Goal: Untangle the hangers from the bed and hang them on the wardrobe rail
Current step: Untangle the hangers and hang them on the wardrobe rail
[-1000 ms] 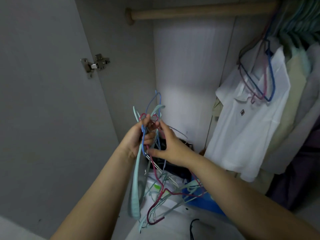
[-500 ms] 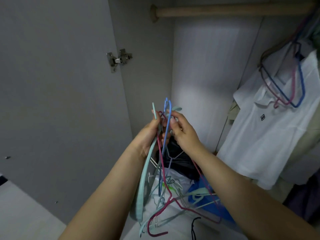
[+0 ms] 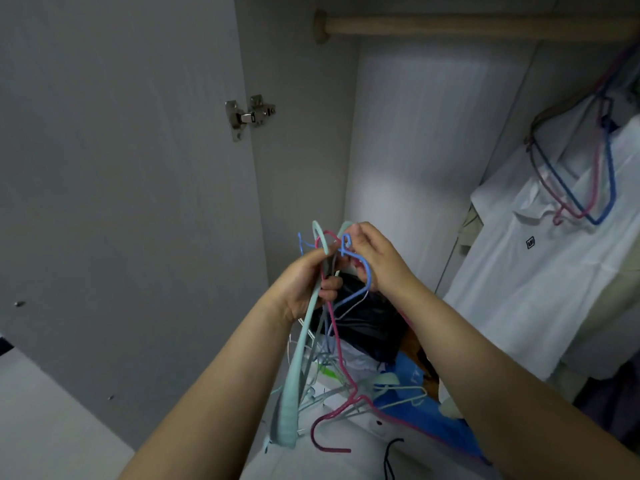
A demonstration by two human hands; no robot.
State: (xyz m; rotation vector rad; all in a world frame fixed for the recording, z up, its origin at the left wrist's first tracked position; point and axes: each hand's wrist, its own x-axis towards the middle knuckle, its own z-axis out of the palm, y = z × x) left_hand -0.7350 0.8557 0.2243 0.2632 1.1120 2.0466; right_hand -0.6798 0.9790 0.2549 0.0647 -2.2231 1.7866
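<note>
Both hands are up in front of the open wardrobe, w/ a bunch of hangers [image 3: 332,358] between them. The left hand [image 3: 304,282] has its fingers curled round the necks of the bunch, so it grips them tight. A fat mint hanger [image 3: 294,386] hangs down from that hand, and a pink hanger [image 3: 341,375] dangles lower, its hook near the bottom. The right hand [image 3: 375,254] pinches the hook of a blue hanger [image 3: 360,268] w/ thumb & fingertips, just beside the left hand.

The rail [image 3: 450,27] runs across the top, well above the hands. On the right, a few hangers [image 3: 588,178], blue & pink, hang from it in front of a white shirt [image 3: 540,271]. The shirt has a small dark logo [image 3: 530,242], too tiny to read. A metal hinge [image 3: 249,116] sits on the door edge, top left. A black bag [image 3: 370,323] and blue stuff [image 3: 412,382] lie under the hands.
</note>
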